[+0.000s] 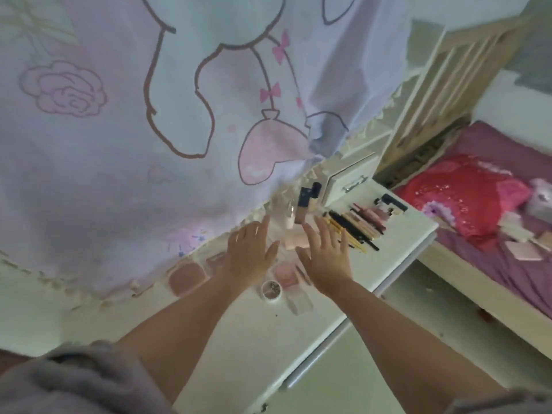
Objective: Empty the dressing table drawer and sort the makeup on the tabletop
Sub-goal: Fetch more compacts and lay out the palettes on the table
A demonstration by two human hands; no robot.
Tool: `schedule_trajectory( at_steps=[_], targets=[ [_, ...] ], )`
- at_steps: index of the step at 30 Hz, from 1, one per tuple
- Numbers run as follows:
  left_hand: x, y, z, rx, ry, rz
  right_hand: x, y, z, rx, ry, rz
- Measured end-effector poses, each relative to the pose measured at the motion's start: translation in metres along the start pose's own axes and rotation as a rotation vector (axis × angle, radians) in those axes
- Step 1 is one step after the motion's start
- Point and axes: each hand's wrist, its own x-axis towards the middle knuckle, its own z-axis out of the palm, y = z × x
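Looking like the tail end of the sorting step here, with most of the makeup already lying out on the white dressing tabletop [337,297]. Both hands hovering flat over the middle of the spread, holding nothing: left hand [249,253] with fingers straight and loosely spread, right hand [325,252] the same, palms down.

Sitting between and just beyond them: a pale pink rectangular compact [294,242] and a tall beige foundation bottle with a dark cap [303,206]. Lying off to the right in a neat row: slim black, gold and pink pencils and tubes [355,224]. Resting nearer the body: a small round white open pot [271,289], a pink square blush pan [285,273], and brownish rounded compacts [186,277] tucked at the edge of the pastel cartoon-print cloth [119,115].

Probably calling next for lowering onto one of the middle pieces and nudging it into line with its group, going gently around that upright bottle. Hard to tell whether the drawer is fully emptied.
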Motion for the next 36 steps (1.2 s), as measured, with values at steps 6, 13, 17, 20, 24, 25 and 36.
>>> schedule_trajectory(
  at_steps=[6,13,17,20,24,25,36],
  targets=[
    [-0.022,0.137,0.019,0.025,-0.026,0.279,-0.125,0.107,-0.01,0.02,0.017,0.296],
    [-0.124,0.332,0.042,-0.004,-0.16,0.585,-0.351,0.204,-0.009,0.029,-0.007,0.671],
    [-0.215,0.434,0.057,-0.035,-0.244,0.788,-0.494,0.232,0.0,0.043,-0.043,0.89],
    [-0.287,0.504,0.068,-0.015,-0.311,0.968,-0.6,0.242,0.01,0.077,-0.044,1.096],
    [-0.374,0.589,0.077,0.009,-0.369,1.281,-0.72,0.245,0.022,0.112,-0.054,1.394],
    [-0.394,0.608,0.078,0.017,-0.368,1.346,-0.745,0.244,0.024,0.125,-0.059,1.458],
    [-0.568,0.8,0.119,0.028,-0.465,1.766,-0.949,0.275,0.037,0.198,-0.033,1.962]
  ],
)
